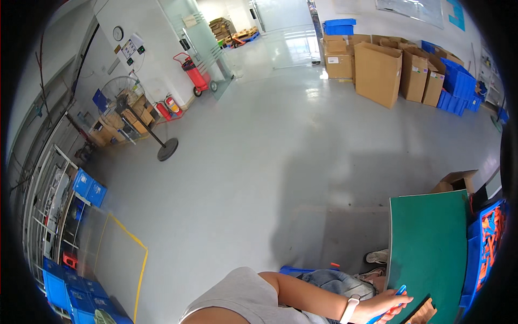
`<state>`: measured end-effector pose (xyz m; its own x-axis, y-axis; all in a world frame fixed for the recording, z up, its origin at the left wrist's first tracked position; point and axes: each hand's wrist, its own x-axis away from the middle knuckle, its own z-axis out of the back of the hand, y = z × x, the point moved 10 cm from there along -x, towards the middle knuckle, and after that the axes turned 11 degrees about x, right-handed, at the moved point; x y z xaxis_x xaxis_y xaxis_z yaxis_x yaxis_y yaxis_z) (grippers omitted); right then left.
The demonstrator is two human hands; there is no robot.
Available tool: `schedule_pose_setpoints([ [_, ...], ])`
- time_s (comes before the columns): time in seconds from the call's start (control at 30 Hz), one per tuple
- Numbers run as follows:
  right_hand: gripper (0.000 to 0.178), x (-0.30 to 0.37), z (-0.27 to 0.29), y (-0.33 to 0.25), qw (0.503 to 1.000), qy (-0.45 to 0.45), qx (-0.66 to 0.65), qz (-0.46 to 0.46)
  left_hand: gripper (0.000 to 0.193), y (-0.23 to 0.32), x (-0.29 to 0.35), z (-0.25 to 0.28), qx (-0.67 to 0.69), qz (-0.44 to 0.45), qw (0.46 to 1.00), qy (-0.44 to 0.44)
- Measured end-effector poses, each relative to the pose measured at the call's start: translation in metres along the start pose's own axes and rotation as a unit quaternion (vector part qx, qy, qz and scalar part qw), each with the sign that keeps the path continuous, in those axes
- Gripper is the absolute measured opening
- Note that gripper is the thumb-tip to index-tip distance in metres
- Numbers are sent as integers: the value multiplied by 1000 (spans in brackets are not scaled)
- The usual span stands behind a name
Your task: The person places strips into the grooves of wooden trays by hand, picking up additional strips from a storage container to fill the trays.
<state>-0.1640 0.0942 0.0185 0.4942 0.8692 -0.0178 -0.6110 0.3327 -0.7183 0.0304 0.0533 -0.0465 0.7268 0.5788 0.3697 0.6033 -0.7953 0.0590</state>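
My left hand (pixel 384 305), with a white watch band on its wrist, comes in from the lower middle and is over the near end of a green tabletop (pixel 426 243). Its fingers are closed around a slim blue stick-like plastic piece (pixel 401 290), whose exact kind I cannot make out. Just right of the hand, a tan-brown thing with a dark edge (pixel 423 312) is cut off by the lower rim. My right hand does not show.
A blue bin (pixel 474 248) of orange pieces stands along the table's right side. An open cardboard box (pixel 456 181) is beyond the table. Cartons (pixel 377 73) and blue crates line the far right wall. A pedestal fan (pixel 167 149), fire extinguishers (pixel 171 105) and stacked blue bins (pixel 89 186) are at left.
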Motion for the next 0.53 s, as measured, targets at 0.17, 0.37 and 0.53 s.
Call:
schedule_pose_setpoints([
  [0.17,19,4,1,66,995,-66,72,-20,32,-21,-10,17,-25,39,999,8],
  [0.37,17,2,-33,20,998,-29,62,12,29,-2,1,26,-79,41,993,77],
  [0.53,17,5,-25,32,997,-22,67,-36,25,-5,-10,13,4,73,994,77],
])
